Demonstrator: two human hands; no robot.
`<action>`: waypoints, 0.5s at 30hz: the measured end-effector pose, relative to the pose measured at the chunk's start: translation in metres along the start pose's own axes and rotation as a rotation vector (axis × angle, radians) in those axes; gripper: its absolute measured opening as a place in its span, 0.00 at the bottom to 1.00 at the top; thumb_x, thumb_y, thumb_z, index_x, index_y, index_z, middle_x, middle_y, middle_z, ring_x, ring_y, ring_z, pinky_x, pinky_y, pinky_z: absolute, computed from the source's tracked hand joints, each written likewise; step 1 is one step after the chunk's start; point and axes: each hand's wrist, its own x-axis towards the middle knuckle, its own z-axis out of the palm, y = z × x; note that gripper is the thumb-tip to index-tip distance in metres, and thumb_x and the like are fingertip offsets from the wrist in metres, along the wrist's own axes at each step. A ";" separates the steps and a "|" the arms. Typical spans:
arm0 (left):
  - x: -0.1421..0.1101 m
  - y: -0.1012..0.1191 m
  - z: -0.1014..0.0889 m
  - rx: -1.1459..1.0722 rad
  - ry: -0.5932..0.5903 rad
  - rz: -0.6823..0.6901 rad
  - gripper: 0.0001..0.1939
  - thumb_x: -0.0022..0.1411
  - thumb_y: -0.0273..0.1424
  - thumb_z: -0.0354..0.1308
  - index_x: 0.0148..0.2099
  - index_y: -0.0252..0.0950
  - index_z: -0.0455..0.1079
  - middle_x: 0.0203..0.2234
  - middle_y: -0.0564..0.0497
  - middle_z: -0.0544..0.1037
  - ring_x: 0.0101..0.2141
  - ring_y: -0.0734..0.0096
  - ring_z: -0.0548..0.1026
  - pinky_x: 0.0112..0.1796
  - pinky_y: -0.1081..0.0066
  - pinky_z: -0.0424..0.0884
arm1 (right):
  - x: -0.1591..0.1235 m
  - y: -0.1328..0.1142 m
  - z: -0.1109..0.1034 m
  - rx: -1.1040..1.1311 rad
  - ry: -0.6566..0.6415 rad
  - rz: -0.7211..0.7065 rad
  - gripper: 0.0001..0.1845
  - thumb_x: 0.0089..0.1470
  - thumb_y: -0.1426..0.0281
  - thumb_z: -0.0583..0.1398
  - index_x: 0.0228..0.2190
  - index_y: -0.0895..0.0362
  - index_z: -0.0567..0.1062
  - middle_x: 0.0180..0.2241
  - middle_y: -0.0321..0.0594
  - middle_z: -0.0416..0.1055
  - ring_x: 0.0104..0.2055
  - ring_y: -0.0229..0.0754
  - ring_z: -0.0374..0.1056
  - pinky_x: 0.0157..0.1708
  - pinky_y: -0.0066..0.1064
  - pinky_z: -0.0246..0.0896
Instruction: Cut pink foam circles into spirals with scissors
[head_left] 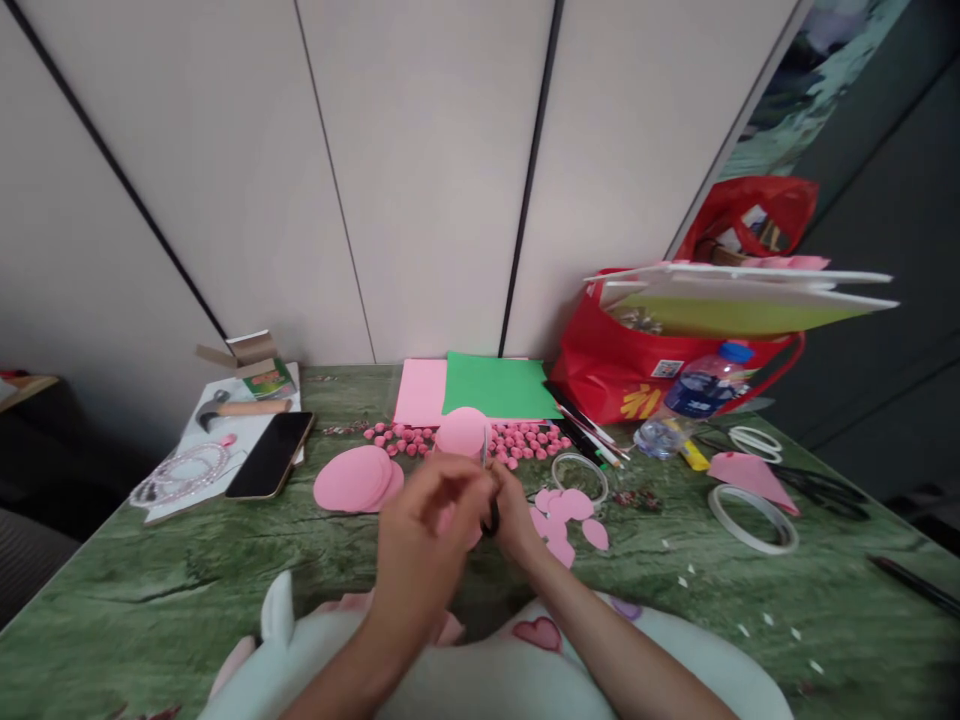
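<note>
My left hand (pixel 431 515) is in the middle, fingers curled into a pinch by a pink paper piece (pixel 463 432) with a rounded upper edge. More pink shows beneath the palm, and the exact grip is hidden. Close against it, my right hand (pixel 516 518) is closed on scissors (pixel 491 516) with dark handles; their blades point away from me at the paper's right edge. To the left lies a stack of pink paper ovals (pixel 351 478). Several small pink petal-shaped cutouts (pixel 559 520) are scattered to the right of my right hand.
Behind the hands lie pink beads (pixel 525 440) and green paper (pixel 499 387). A phone (pixel 271 455) and hammer (pixel 244 408) are left. Rightward are tape rolls (pixel 752 520), pencils (pixel 589 425), a bottle (pixel 694 400) and a red bag (pixel 600 350). A white plush (pixel 480 680) is nearest me.
</note>
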 end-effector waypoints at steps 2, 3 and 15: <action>0.026 -0.014 0.011 -0.215 0.025 -0.002 0.09 0.50 0.34 0.54 0.33 0.34 0.68 0.21 0.51 0.73 0.24 0.71 0.71 0.27 0.71 0.69 | 0.001 -0.002 0.000 0.042 -0.006 -0.002 0.18 0.40 0.61 0.59 0.32 0.56 0.60 0.10 0.26 0.60 0.12 0.33 0.58 0.12 0.22 0.52; 0.037 -0.023 0.016 -0.331 0.039 -0.032 0.10 0.49 0.33 0.55 0.34 0.33 0.67 0.22 0.51 0.73 0.23 0.72 0.71 0.27 0.71 0.69 | 0.002 -0.003 0.000 0.077 -0.011 0.000 0.19 0.39 0.62 0.60 0.31 0.56 0.59 0.10 0.25 0.60 0.12 0.32 0.58 0.12 0.21 0.52; 0.055 -0.059 0.031 -0.620 -0.173 -0.262 0.09 0.45 0.33 0.58 0.26 0.31 0.67 0.16 0.53 0.71 0.17 0.75 0.67 0.17 0.76 0.64 | 0.002 0.003 0.006 0.244 -0.140 0.125 0.25 0.30 0.69 0.66 0.29 0.55 0.56 0.16 0.23 0.60 0.13 0.29 0.58 0.11 0.19 0.54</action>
